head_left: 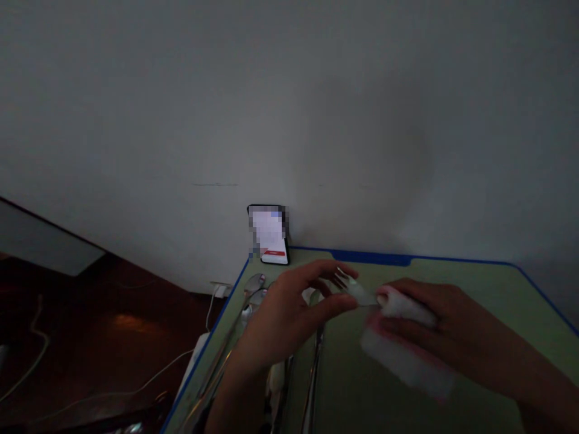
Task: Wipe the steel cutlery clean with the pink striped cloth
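Long metal handles (312,377) lie on the worktop (346,395) at the near side, partly hidden by the left forearm; above them the left hand (298,310) curves around the head of a fork (359,294), its thumb and fingers bent toward each other on either side, though I cannot tell whether they press on it; the right hand (427,319) has its fingers closed on a white and pink cloth (407,361), pinching it around the fork's handle end, with a loose part hanging below; the fork is thus held up between both hands, above the worktop; beyond the left wrist, spoons (256,282) lie along the worktop's left side; a lit phone (271,232) stands tilted at the far left corner, before a grey wall (136,120).
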Motion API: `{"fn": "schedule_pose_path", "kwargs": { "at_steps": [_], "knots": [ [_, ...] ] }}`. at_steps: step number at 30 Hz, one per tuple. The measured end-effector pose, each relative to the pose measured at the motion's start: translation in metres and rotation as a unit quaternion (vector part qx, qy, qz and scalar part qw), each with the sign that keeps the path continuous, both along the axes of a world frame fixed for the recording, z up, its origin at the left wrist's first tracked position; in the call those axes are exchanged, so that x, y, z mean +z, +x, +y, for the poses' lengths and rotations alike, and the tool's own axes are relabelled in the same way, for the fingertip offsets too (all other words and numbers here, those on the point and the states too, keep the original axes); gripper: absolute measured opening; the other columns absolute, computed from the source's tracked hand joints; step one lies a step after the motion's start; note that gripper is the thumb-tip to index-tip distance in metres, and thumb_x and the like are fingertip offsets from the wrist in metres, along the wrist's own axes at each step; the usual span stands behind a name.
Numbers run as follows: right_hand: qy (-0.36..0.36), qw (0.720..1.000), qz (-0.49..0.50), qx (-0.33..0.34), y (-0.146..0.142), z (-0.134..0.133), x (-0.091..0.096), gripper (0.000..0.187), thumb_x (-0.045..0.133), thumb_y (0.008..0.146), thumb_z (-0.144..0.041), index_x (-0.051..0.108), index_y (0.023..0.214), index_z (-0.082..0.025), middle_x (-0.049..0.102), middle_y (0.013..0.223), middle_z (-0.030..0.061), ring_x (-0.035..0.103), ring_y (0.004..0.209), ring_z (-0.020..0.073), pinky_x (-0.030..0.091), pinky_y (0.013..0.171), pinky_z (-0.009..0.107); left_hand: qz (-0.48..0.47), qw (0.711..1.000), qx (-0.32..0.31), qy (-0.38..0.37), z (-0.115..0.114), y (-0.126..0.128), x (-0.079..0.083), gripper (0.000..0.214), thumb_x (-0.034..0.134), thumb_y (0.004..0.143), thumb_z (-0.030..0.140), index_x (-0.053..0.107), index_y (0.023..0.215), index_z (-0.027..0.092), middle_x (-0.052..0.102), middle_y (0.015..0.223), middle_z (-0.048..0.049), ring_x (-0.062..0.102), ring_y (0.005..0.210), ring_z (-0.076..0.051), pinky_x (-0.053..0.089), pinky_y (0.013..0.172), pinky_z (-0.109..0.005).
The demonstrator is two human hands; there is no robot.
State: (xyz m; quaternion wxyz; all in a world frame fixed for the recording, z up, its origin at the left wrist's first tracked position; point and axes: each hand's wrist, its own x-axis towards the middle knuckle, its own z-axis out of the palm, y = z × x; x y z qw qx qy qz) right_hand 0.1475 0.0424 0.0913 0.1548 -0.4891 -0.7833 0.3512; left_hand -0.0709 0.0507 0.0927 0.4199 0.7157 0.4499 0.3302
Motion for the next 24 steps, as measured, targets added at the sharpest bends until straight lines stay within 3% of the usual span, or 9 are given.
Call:
{"fn": "schedule_pose_path", "kwargs": {
  "at_steps": [5,12,17,24],
  "knots": [
    [0.003,1.0,-0.001,0.016,0.0,-0.003,0.002,0.03,0.046,0.084,-0.048,0.061,0.088,-0.021,0.064,0.082,0.0028,0.057,0.068,0.0147,0.041,0.06,0.025,0.011,0.999,-0.047,0.025,-0.002,0.007,0.004,0.029,0.064,0.077,0.029,0.06,0.106,0.022,0.067,0.098,-0.001,0.061,0.088,-0.013,0.047,0.078,-0.024],
    [0.034,0.999,0.004,0.013,-0.003,-0.004,0.004,0.021,0.052,0.083,-0.039,0.06,0.09,-0.021,0.065,0.085,0.0007,0.057,0.072,0.0138,0.04,0.064,0.024,0.03,0.998,-0.049,0.032,-0.001,0.01,0.003,0.028,0.067,0.076,0.027,0.06,0.103,0.024,0.067,0.096,0.0025,0.06,0.087,-0.011,0.046,0.078,-0.021],
    [0.046,0.998,0.044,-0.004,-0.013,-0.004,0.0,0.025,0.053,0.082,-0.041,0.06,0.098,-0.024,0.066,0.092,0.0013,0.059,0.077,0.0146,0.043,0.068,0.025,0.02,0.998,-0.031,0.047,-0.002,0.007,0.005,0.024,0.066,0.077,0.028,0.06,0.099,0.022,0.067,0.093,0.0014,0.06,0.084,-0.012,0.046,0.076,-0.021],
    [0.052,0.997,0.039,-0.042,-0.015,-0.003,-0.002,0.033,0.052,0.081,-0.047,0.058,0.106,-0.027,0.066,0.098,0.0013,0.061,0.08,0.0155,0.046,0.07,0.027,-0.09,0.995,0.036,0.022,-0.003,-0.001,0.0,0.027,0.058,0.083,0.026,0.053,0.11,0.022,0.065,0.101,-0.0016,0.061,0.086,-0.012,0.048,0.076,-0.023]
  ]
}}
